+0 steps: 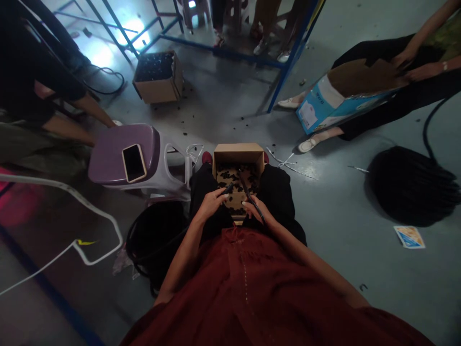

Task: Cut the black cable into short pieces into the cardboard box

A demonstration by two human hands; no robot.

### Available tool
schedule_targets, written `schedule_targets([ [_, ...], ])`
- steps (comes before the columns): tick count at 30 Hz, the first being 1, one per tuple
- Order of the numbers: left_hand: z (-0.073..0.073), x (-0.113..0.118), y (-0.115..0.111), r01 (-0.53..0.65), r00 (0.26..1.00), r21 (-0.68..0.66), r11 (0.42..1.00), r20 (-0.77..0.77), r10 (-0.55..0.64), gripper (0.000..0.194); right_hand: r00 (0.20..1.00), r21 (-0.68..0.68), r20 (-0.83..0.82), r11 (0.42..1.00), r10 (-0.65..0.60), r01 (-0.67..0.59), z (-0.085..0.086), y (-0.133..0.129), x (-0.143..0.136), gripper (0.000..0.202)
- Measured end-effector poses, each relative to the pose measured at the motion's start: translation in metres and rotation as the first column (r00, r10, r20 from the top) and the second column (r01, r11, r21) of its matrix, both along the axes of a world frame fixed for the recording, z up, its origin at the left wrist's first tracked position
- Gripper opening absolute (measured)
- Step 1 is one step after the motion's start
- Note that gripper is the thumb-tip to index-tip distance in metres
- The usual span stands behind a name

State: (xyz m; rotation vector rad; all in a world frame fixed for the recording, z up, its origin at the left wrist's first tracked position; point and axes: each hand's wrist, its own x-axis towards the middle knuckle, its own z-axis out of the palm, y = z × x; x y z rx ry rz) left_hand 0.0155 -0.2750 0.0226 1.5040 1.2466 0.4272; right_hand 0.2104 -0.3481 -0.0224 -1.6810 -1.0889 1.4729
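My left hand (212, 203) is closed, its thumb and fingers pinching a short black piece (228, 188) that points up and to the right. My right hand (258, 210) is wrapped round a long thin black strip (246, 186). The strip's far end reaches over the box and its near end runs back past my wrist. Its exact kind cannot be made out. Between my knees stands an open cardboard box (238, 154), with many small black bits (225, 174) scattered inside. Both hands are over the box's near part, apart from each other.
On my left, a phone (134, 163) lies on a purple-topped stool (104, 154), beside a black coil (156, 240). A filled carton (158, 89) stands ahead. Right, a person's hands (414, 67) touch a blue carton (320, 108); a black cable bundle (414, 187) lies nearer.
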Motion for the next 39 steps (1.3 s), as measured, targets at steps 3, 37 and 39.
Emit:
schedule_targets([
  [3, 0.011, 0.005, -0.007, 0.002, 0.999, -0.029, 1.0, 0.041, -0.001, 0.043, 0.968, -0.019, -0.237, 0.996, -0.088, 0.086, 0.007, 0.015, -0.006, 0.04],
  [37, 0.009, -0.012, -0.039, 0.035, 0.996, -0.091, 0.995, 0.081, -0.028, 0.039, 0.959, 0.455, 0.037, 0.86, -0.28, 0.234, 0.083, 0.044, 0.006, 0.033],
  [39, 0.01, -0.021, -0.043, 0.031, 0.999, -0.079, 0.996, 0.027, -0.029, 0.037, 0.951, 0.449, 0.0, 0.85, -0.309, 0.276, 0.081, 0.047, 0.013, 0.033],
])
